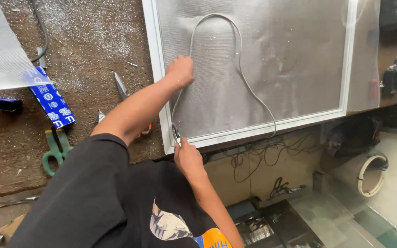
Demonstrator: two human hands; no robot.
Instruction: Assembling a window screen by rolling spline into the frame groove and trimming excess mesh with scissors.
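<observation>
A white window-screen frame with grey mesh lies on the brown worktop. A grey rubber cord loops over the mesh and runs down to the frame's near left corner. My left hand is closed on the cord near the left rail, resting on the mesh. My right hand grips a small metal roller tool pressed against the frame's near left corner, where the cord meets the groove.
Green-handled scissors, a blue box and a knife lie on the worktop left of the frame. A loose mesh piece is at top left. Cables hang below the table edge; a cord coil sits lower right.
</observation>
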